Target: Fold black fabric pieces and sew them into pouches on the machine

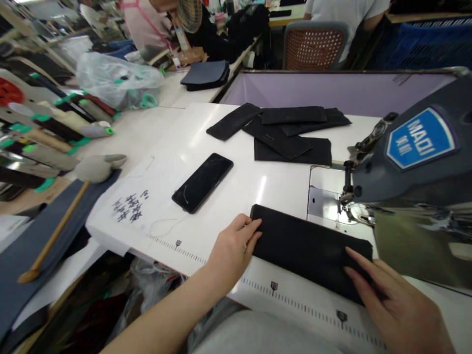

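A folded black fabric piece (306,248) lies on the white sewing table in front of the sewing machine (413,147). My left hand (236,246) pinches its left end, thumb and fingers closed on the edge. At the other end, my right hand (394,300) grips the cloth between thumb and fingers. The machine's presser foot (346,201) and metal needle plate (326,196) are just beyond the cloth's far edge, apart from it. Several similar black fabric pieces (291,115) lie in a loose overlapping pile farther back.
A black phone (202,182) rests left of the cloth. Handwriting (131,206) marks the tabletop, and a printed ruler (295,300) follows its front edge. Thread cones (55,128) and a plastic bag (118,78) are at left. A person in white (346,19) sits behind.
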`<state>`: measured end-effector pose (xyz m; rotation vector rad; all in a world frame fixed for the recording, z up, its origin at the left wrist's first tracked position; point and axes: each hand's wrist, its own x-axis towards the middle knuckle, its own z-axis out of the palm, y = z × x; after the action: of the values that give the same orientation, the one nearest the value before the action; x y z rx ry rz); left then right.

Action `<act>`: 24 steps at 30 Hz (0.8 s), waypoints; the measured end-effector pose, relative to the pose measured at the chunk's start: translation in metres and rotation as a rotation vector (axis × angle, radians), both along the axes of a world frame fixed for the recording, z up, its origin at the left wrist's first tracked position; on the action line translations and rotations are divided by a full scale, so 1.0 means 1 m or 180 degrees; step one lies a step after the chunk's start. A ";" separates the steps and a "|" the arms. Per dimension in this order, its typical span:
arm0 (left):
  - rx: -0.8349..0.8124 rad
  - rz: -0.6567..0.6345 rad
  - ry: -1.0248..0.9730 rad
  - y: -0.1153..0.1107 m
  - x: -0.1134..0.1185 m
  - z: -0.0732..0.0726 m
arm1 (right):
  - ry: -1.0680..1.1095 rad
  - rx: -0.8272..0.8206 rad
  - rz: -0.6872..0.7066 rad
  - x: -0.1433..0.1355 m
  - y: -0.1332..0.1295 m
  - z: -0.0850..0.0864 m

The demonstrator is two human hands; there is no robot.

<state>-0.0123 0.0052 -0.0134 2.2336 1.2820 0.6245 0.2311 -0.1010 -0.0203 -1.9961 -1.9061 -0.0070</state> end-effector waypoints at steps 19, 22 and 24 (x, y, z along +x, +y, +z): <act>0.0413 -0.0148 0.0225 0.007 -0.003 -0.001 | 0.0747 -0.0290 -0.0187 -0.008 0.006 0.009; 0.0468 -0.0170 0.0301 0.008 -0.002 0.000 | 0.0777 -0.0279 -0.0186 -0.008 0.005 0.009; 0.0481 -0.0162 0.0337 0.008 -0.002 0.000 | 0.0810 -0.0268 -0.0197 -0.008 0.005 0.009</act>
<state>-0.0145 0.0134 -0.0138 2.4441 1.2613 0.6096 0.2229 -0.0961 -0.0110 -2.0009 -1.7091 0.3010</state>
